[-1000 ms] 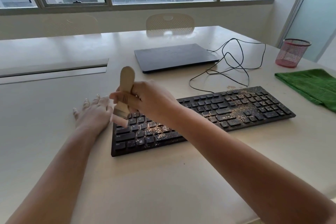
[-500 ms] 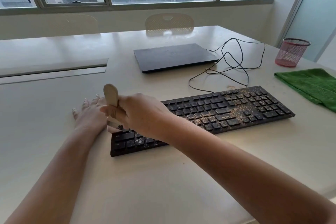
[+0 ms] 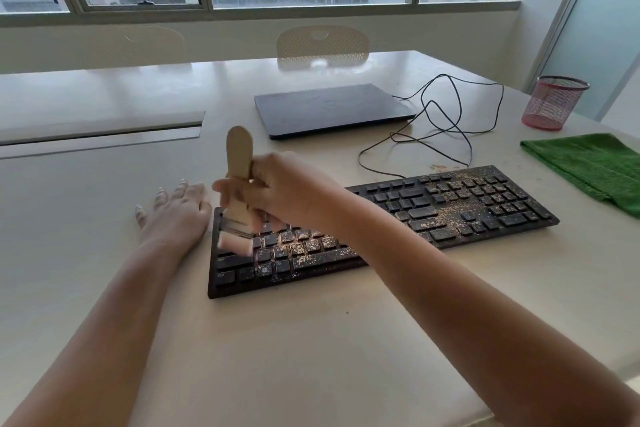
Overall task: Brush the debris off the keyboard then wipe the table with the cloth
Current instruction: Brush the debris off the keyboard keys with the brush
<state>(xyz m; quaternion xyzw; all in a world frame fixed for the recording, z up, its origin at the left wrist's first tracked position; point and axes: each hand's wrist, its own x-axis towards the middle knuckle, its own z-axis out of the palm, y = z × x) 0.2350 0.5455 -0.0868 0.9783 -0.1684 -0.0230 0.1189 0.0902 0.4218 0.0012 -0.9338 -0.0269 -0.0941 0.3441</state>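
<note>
Your keyboard (image 3: 398, 229) is a flat black slab lying across the pale, smooth table (image 3: 311, 340), long axis running left to right with its right end angled a little away from you. Tan, grainy debris (image 3: 446, 215) speckles the keys — thickest around the middle and right, with another patch on the lower-left rows.

Your right hand (image 3: 287, 191) is wrapped round the brush (image 3: 237, 184), whose rounded wooden handle stands nearly upright; the metal ferrule and pale bristles (blurred) point down onto the keyboard's left end. Your left hand (image 3: 173, 211) lies flat on the table, fingers spread and straight, touching the keyboard's left edge.

Half a second ago the brush sat lower and further left, near the corner — now it is raised and back over the keys, the handle tip higher.

Off to the right lies the cloth (image 3: 588, 166), green and nubbly, folded, well apart from the keyboard. Behind it stands a red mesh cup (image 3: 554, 102). A thin black cable (image 3: 446, 128) loops between the keyboard and a closed dark laptop (image 3: 329, 109).
</note>
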